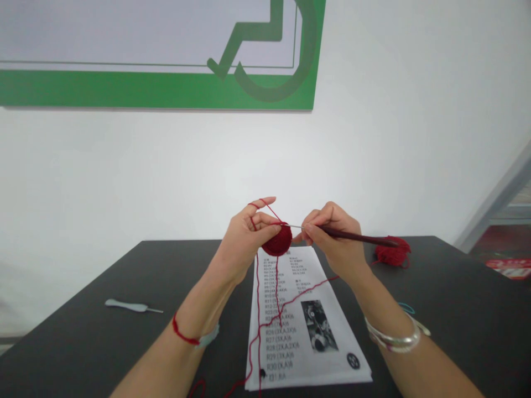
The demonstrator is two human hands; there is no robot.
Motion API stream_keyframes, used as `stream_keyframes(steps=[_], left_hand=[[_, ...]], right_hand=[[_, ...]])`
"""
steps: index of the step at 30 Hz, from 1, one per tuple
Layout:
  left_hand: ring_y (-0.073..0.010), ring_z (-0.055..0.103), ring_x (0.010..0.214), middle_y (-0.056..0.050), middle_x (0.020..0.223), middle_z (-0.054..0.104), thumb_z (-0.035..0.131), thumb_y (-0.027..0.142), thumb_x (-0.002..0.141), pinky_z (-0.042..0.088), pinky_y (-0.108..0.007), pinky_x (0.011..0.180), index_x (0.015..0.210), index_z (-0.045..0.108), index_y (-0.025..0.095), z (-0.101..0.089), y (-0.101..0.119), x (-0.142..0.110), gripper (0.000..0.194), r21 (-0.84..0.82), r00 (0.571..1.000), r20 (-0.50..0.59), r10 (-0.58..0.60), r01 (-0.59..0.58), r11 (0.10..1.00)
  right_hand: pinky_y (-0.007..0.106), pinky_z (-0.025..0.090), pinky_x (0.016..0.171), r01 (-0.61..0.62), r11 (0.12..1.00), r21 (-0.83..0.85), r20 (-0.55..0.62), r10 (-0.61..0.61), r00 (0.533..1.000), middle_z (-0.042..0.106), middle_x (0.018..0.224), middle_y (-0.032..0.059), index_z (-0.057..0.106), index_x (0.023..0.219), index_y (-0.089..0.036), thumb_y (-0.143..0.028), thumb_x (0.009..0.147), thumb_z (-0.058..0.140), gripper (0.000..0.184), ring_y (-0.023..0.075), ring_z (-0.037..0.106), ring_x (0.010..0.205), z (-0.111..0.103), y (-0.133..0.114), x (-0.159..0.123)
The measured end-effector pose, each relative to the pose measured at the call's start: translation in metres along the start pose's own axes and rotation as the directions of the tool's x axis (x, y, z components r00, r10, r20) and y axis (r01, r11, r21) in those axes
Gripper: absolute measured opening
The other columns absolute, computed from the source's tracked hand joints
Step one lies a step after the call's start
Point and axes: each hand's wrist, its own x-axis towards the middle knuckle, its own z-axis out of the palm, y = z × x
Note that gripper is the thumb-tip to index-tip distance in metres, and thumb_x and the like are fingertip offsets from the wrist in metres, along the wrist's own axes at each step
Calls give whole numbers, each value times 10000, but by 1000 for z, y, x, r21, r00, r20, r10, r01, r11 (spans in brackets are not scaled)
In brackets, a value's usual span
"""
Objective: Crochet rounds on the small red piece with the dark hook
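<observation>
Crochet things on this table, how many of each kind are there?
Crochet hooks: 2 (dark brown-handled metal crochet hook, pale grey-handled crochet hook)
Yarn balls: 1 (fluffy red yarn ball)
Crocheted pieces: 1 (round red crocheted piece)
Total: 4

A hand could pass over the black bench (70, 337) between the pale crochet hook (133, 305) and the printed pattern sheet (290, 265), behind the left forearm (186, 354). A red yarn strand (298, 303) crossed the sheet, and a red yarn ball (392, 253) stood in the way at the right.
</observation>
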Motion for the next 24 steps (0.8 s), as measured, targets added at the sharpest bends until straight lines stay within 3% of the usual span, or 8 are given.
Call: stream_keyframes(steps=[4, 7, 12, 16, 20, 24], left_hand=[[-62, 586, 551, 50, 634, 670, 696, 85, 661, 456, -176, 564, 1191, 488, 102, 0, 0, 0, 569, 10, 1000, -9, 5, -5, 1000], [-61, 581, 537, 55, 611, 661, 689, 83, 662, 450, -172, 548, 1181, 493, 97, 1, 1, -1, 554, 25, 1000, -25, 11, -11, 1000], [-63, 561, 511, 59, 592, 648, 682, 87, 661, 440, -184, 528, 1163, 508, 95, 2, 2, -1, 532, 49, 997, -63, 34, -31, 998], [-78, 559, 528, 40, 608, 652, 676, 84, 666, 445, -210, 546, 1133, 546, 110, 1, 0, 0, 485, 112, 990, -109, 85, -72, 991], [-134, 620, 625, 16, 627, 662, 686, 84, 662, 479, -254, 595, 1097, 597, 146, 0, -2, 0, 448, 170, 976, -146, 162, -136, 976], [-151, 629, 657, 9, 634, 674, 708, 118, 670, 487, -281, 643, 1086, 615, 145, 1, -2, 0, 427, 181, 974, -160, 161, -131, 975]], right_hand=[[220, 440, 435, 63, 991, -122, -3, -64, 998, 560, 622, -52, 481, 710, -214, -88, 772, 590, 177, 88, 554, 512, 2, 0, -3], [219, 433, 444, 124, 941, -314, 13, -126, 992, 566, 631, -54, 460, 730, -222, -97, 789, 570, 177, 87, 554, 504, 4, -1, -5], [219, 434, 494, 364, 675, -641, 155, -350, 924, 598, 659, -46, 430, 755, -232, -90, 802, 545, 189, 92, 568, 542, 8, -5, -6], [229, 432, 513, 510, 523, -683, 326, -406, 854, 594, 663, -29, 418, 760, -234, -81, 831, 507, 191, 102, 547, 550, 10, -8, -6], [241, 447, 535, 510, 550, -662, 335, -391, 857, 589, 682, -14, 423, 778, -238, -71, 844, 494, 193, 118, 558, 586, 13, -10, -7], [278, 466, 579, 509, 555, -658, 323, -403, 856, 586, 709, 7, 437, 781, -243, -62, 850, 499, 203, 148, 573, 651, 18, -3, -10]])
